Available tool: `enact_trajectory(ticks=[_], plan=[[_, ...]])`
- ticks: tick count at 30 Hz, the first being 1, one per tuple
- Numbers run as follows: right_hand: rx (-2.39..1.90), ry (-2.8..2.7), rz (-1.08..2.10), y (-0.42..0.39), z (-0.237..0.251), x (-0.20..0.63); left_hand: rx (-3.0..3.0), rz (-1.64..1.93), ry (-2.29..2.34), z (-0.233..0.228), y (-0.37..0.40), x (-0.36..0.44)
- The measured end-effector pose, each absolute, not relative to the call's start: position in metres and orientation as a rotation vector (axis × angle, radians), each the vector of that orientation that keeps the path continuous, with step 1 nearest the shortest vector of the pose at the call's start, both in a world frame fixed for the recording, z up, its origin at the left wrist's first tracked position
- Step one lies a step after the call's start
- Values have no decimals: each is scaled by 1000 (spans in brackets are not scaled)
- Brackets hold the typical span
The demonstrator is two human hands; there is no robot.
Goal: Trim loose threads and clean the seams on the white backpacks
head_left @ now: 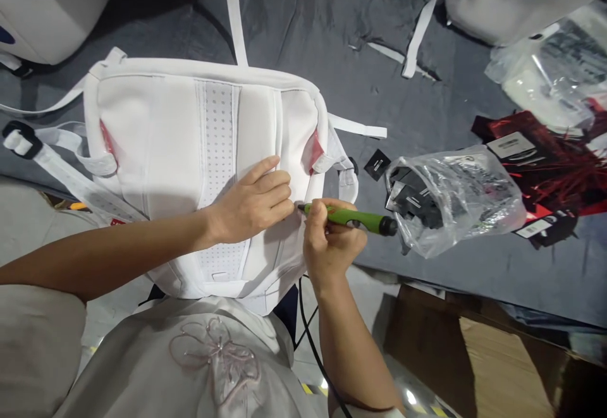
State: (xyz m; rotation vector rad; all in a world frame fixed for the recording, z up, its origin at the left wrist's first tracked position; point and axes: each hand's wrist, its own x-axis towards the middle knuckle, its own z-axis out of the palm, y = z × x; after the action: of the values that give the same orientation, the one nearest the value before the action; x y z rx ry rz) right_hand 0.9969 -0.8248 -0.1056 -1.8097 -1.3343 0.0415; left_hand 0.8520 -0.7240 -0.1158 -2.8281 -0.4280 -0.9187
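A white backpack (180, 133) lies back-panel up on a grey cloth-covered table (303, 32), its perforated centre strip running toward me. My left hand (253, 200) presses flat on the panel's right part, fingers together. My right hand (329, 241) grips a green pen-shaped tool (355, 217) with a black end, its tip touching the backpack just beside my left fingertips. A black cord runs down from near my right wrist.
A clear plastic bag (455, 196) of black tags lies right of the tool. Red and black packaging (545, 152) and more plastic bags sit at far right. Other white bags (47, 7) lie at the top corners. A cardboard box (497, 355) stands at lower right.
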Motion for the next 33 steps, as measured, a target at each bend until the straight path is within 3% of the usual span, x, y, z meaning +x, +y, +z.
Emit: enact_trajectory(ticks=[15, 33], plan=[[-1856, -1527, 203, -809, -90, 1006, -3155, -797, -562, -113, -723, 854], [-1877, -1354, 180, -824, -99, 1002, -3065, -637, -526, -113, -721, 854]])
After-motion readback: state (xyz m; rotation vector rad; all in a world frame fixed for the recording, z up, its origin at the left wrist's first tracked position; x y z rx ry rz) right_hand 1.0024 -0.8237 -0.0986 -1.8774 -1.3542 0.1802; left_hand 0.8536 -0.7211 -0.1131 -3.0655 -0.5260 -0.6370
